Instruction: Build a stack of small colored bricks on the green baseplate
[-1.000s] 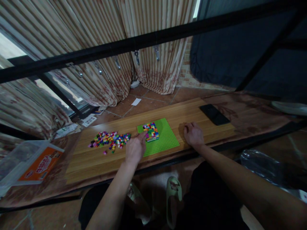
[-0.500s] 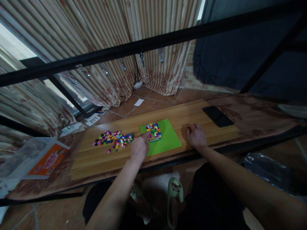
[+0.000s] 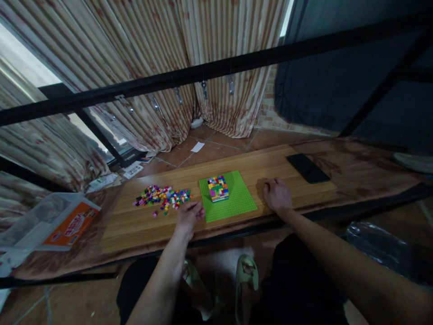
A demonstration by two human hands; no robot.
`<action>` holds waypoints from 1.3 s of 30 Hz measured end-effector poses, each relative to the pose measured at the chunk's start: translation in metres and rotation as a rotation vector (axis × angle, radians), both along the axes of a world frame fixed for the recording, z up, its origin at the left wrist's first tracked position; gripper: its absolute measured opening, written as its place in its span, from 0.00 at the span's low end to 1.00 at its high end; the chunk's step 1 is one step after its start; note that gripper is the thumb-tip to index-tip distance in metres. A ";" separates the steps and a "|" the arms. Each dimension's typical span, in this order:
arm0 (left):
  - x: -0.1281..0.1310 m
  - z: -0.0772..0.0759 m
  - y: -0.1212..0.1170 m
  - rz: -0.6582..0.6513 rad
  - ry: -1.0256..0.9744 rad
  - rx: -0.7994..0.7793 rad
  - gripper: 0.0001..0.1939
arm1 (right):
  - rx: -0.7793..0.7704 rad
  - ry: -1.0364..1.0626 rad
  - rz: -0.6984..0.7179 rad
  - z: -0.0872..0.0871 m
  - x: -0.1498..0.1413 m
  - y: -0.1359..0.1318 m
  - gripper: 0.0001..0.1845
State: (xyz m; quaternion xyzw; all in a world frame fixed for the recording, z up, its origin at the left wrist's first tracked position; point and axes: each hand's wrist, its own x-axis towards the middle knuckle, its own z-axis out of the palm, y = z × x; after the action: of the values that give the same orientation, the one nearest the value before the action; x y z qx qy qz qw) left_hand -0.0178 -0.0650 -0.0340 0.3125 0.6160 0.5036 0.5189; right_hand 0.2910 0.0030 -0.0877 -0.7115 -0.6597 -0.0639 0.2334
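Phone (image 3: 307, 169) is nr R hand (image 3: 278, 196), tub (image 3: 64, 229) far left.

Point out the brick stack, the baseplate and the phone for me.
Brick stack (image 3: 218, 186): head view, on its multicoloured top.
Baseplate (image 3: 239, 198): head view, on bare green studs right of the stack.
Phone (image 3: 307, 169): head view, on the middle of its dark face.

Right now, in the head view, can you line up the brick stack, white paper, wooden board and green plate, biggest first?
Wooden board
Green plate
Brick stack
White paper; lying farther away may make it look smaller.
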 end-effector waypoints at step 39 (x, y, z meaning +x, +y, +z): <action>0.020 0.016 0.046 -0.115 0.278 0.267 0.14 | 0.011 -0.008 -0.008 0.000 0.000 0.000 0.14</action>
State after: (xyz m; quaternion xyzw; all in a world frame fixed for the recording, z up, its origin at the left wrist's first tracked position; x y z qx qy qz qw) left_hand 0.0022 -0.0194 -0.0181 0.4796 0.5907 0.5024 0.4108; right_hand 0.2910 0.0034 -0.0881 -0.7124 -0.6576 -0.0712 0.2343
